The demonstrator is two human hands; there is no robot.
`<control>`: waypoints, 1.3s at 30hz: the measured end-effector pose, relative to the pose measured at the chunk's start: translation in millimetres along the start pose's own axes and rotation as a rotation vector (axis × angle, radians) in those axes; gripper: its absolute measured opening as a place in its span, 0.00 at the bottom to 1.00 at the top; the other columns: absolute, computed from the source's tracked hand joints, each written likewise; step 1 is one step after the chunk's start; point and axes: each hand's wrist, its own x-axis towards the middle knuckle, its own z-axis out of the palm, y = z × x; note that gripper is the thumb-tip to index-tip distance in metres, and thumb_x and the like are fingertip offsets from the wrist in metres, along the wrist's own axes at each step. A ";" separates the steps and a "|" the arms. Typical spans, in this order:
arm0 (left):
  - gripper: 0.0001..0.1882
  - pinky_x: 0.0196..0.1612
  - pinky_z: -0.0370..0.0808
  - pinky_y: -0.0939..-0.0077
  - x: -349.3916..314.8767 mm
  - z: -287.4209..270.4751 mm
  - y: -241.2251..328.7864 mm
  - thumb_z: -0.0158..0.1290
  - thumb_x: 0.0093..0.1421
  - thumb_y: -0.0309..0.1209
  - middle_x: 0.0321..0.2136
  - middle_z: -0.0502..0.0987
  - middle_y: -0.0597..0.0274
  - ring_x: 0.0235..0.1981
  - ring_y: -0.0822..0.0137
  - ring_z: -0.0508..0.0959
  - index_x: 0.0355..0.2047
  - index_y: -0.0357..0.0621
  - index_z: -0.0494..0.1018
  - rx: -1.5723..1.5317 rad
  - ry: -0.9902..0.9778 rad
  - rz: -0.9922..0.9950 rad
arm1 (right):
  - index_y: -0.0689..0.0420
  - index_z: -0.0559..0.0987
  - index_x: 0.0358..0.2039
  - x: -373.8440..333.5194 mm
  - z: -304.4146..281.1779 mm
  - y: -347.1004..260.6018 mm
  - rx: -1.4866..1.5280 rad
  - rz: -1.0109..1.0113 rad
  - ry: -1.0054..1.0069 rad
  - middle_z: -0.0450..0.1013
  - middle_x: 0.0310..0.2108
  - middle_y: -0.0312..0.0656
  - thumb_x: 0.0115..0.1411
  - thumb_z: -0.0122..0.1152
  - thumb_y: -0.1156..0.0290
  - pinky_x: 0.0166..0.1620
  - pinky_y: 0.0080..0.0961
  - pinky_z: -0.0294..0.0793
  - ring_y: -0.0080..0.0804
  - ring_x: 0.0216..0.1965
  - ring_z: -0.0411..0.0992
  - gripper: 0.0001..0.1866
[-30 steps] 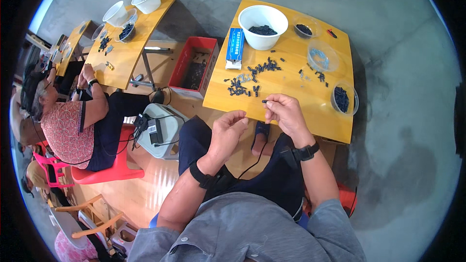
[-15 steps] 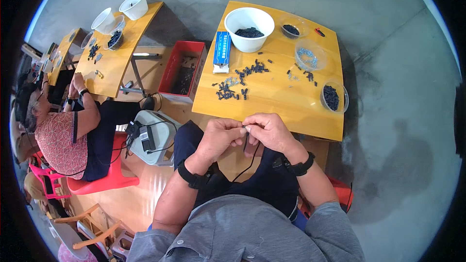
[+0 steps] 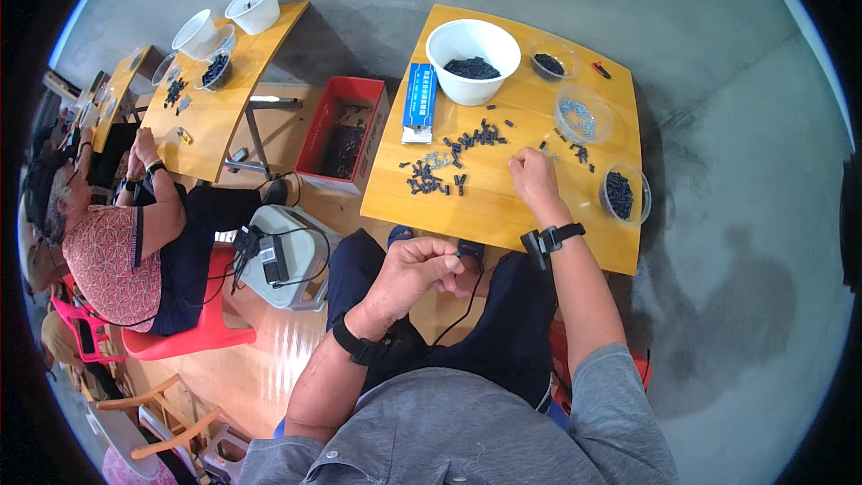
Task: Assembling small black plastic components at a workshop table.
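Above my lap, my left hand [image 3: 413,278] is closed in a pinch, and a tiny dark piece shows at its fingertips. My right hand [image 3: 535,180] reaches over the table with its fingers curled together; what they hold, if anything, is hidden. Just beyond it lie a few small black parts [image 3: 581,154], below a clear bowl of small silvery pieces [image 3: 576,119]. To its left, a loose group of small black cylinder-like parts [image 3: 425,181] spreads across the wood, with pale, shiny bits among them. A clear bowl of black parts [image 3: 620,195] stands to its right.
The yellow wooden table [image 3: 503,229] carries a white tub [image 3: 437,47], a blue-and-white box [image 3: 418,103], another clear bowl [image 3: 567,47] and a red-and-black tool [image 3: 602,70]. A red carton [image 3: 310,139] stands on the floor. Left, a seated person [image 3: 103,247] works at another table.
My right hand has left my left hand and moved forward onto the table, beside the loose parts. My left hand stays over my lap, still pinching. The view has shifted slightly.
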 end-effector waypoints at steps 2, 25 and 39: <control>0.04 0.26 0.72 0.85 0.6 0.7 2.5 0.53 0.61 0.29 0.26 0.78 0.68 0.22 0.78 0.76 0.32 0.42 0.75 -0.050 0.021 0.009 | 0.63 0.78 0.25 5.1 4.7 0.5 -0.136 -0.050 0.008 0.75 0.28 0.55 0.53 0.55 0.70 0.38 0.42 0.73 0.54 0.34 0.73 0.09; 0.05 0.28 0.74 0.81 -9.0 14.0 10.3 0.50 0.62 0.24 0.29 0.78 0.61 0.24 0.73 0.76 0.37 0.40 0.74 -0.248 0.026 0.165 | 0.61 0.75 0.36 -52.4 -32.7 -27.5 1.293 0.217 -0.250 0.72 0.28 0.37 0.59 0.56 0.77 0.29 0.23 0.77 0.25 0.27 0.74 0.04; 0.07 0.32 0.77 0.78 -27.2 30.4 11.3 0.49 0.62 0.23 0.30 0.79 0.55 0.27 0.67 0.79 0.40 0.37 0.73 -0.256 0.008 0.216 | 0.62 0.76 0.37 -111.6 -78.3 -79.1 1.417 0.021 -0.394 0.73 0.23 0.39 0.60 0.54 0.78 0.28 0.22 0.76 0.25 0.22 0.73 0.05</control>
